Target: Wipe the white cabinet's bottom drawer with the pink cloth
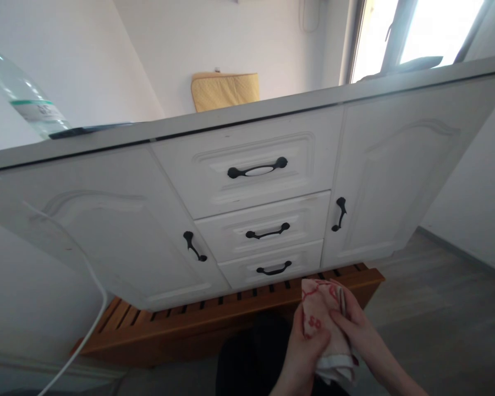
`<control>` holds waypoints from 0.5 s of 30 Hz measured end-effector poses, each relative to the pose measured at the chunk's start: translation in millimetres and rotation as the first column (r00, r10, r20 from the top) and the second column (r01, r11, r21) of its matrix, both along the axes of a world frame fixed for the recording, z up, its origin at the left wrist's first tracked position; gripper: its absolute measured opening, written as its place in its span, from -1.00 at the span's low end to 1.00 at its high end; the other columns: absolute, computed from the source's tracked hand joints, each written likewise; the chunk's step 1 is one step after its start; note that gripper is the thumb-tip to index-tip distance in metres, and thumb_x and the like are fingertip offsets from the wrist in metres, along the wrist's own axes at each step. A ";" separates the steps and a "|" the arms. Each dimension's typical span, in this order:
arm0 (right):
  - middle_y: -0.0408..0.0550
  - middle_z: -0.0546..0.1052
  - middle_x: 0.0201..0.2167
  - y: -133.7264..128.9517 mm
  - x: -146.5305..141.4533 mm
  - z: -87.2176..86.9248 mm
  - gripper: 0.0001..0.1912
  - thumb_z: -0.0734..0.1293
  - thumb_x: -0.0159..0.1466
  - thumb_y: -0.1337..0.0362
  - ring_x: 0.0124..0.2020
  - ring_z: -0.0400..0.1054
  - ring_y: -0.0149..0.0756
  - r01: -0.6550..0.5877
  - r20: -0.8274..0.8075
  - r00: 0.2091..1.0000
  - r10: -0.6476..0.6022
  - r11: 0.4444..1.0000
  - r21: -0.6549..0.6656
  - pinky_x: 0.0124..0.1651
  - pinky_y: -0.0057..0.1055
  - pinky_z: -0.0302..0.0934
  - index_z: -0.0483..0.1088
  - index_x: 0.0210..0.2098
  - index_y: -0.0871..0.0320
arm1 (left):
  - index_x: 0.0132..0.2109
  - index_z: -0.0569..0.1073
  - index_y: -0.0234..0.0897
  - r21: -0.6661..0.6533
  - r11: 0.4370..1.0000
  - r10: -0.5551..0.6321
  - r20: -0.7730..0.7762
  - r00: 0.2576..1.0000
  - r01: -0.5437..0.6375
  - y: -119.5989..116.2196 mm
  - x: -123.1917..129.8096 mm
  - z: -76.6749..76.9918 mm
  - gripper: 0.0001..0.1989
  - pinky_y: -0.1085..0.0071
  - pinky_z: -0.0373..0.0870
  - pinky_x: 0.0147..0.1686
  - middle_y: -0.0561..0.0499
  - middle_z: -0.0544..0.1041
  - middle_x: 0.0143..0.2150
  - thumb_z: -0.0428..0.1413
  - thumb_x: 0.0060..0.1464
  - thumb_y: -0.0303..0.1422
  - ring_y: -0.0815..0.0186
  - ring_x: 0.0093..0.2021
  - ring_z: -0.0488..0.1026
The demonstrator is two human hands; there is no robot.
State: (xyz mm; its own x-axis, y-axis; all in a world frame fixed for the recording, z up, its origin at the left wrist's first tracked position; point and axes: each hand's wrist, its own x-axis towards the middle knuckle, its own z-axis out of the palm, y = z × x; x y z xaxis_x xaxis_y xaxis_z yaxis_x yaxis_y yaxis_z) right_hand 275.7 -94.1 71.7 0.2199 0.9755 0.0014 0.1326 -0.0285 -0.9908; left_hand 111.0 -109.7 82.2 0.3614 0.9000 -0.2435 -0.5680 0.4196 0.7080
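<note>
A pale pink cloth (322, 308) with red markings and a white lower edge is bunched between my two hands, low and right of the middle of the head view. My left hand (307, 344) closes on its left side, thumb lying over the front. On the other side, my right hand (350, 316) grips the upper right part with its thumb pressed on the fabric. The fingers behind the cloth are hidden. Both hands are in front of a white cabinet (272, 206), just over the edge of a slatted wooden bench (181, 330).
Dark handles mark the cabinet's drawers and doors, among them the top drawer handle (258, 169). A clear plastic bottle (25, 93) and a dark flat object (78, 131) rest on top at left. A white cable (101, 280) hangs down at left. Wooden-look floor (429, 308) lies at right.
</note>
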 end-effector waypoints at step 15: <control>-0.10 0.43 0.33 -17.9 29.8 12.6 -0.27 0.37 0.26 0.33 0.43 0.16 -0.06 -0.746 0.949 0.310 0.059 0.634 0.204 0.36 -0.18 0.25 0.26 0.39 -0.16 | 0.15 0.50 -0.24 -0.051 0.928 -0.372 -0.162 0.914 0.369 16.8 -13.8 5.8 -0.24 0.24 0.41 0.09 -0.12 0.62 0.10 0.39 -0.32 -0.45 0.07 0.10 0.56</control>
State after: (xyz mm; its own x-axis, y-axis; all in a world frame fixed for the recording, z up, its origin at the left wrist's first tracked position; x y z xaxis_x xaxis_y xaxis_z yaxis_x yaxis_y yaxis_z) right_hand 305.5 -112.0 84.2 -0.6602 0.6308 0.4078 0.6468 0.7534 -0.1183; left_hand 97.2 -92.9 88.0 0.6214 0.7040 -0.3440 -0.2444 0.5913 0.7685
